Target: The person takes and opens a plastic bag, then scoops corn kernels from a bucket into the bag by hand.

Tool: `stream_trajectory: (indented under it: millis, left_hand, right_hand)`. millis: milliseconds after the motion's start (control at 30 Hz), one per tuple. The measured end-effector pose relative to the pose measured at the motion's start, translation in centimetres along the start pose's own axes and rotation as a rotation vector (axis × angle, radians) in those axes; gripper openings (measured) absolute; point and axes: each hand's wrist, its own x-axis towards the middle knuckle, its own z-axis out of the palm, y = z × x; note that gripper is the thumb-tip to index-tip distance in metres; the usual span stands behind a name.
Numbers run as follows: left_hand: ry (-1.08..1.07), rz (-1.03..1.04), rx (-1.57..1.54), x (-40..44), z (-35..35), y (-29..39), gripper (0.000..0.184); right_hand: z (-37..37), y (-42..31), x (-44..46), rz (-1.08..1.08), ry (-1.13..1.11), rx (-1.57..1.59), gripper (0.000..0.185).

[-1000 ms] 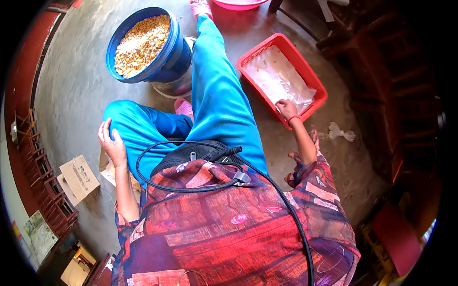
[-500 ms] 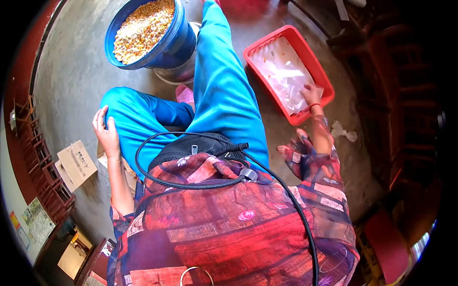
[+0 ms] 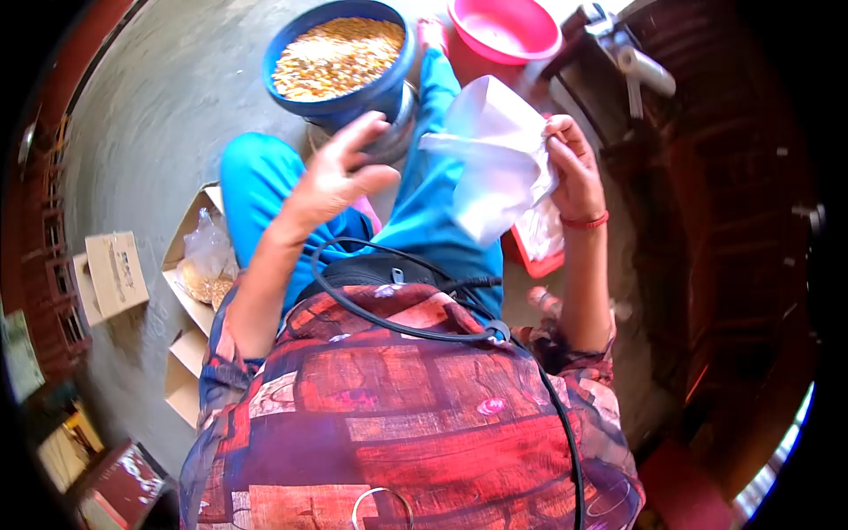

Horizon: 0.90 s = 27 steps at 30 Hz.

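Note:
A thin, whitish plastic bag [image 3: 499, 146] hangs from my right hand [image 3: 579, 172], pinched by its edge between thumb and fingers above my right leg. My left hand [image 3: 340, 177] is raised over my lap, fingers stretched out and a little blurred, with nothing in it. It is apart from the bag. Beyond it stands a blue bucket [image 3: 402, 75] filled with yellow corn kernels [image 3: 340, 57]. Partly hidden behind the bag and my right wrist, a red basket [image 3: 541, 265] holds more of the whitish plastic.
A pink basin [image 3: 508, 44] is on the floor at the far side, with a metal machine [image 3: 618, 49] right of it. At my left sits an open cardboard box [image 3: 181, 234] holding a clear bag of grain [image 3: 208, 265]. Another cardboard box [image 3: 117, 276] lies farther left.
My right hand has risen out of the red basket with a plastic bag. My left hand has left my knee and moved up and inward. The view has shifted too.

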Motion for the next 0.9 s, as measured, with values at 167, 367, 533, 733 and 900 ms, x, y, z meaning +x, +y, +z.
stream_trajectory:
  millis: [167, 367, 533, 733, 900]
  left_hand:
    - [-0.168, -0.077, -0.386, 0.0, 1.7, 2.6, 0.039]
    - [0.244, -0.155, -0.762, -0.4, -1.6, 0.0, 0.021]
    - [0.234, -0.224, -0.707, 1.4, -3.2, 0.0, 0.02]
    - [0.485, -0.042, -0.589, 5.4, -5.7, -0.1, 0.017]
    - [0.563, 0.03, -0.46, 7.6, -5.9, 2.4, 0.019]
  right_hand:
    - [7.7, 2.2, 4.3, 0.124, -0.156, 0.031, 0.013]
    - [8.6, 6.7, 8.4, 0.205, -0.01, 0.058, 0.015]
    - [10.6, 7.9, 12.0, 0.192, -0.063, -0.1, 0.016]
    - [13.1, 5.2, 15.3, -0.073, -0.191, -0.74, 0.038]
    - [17.4, 4.1, 14.9, -0.332, -0.499, -0.956, 0.061]
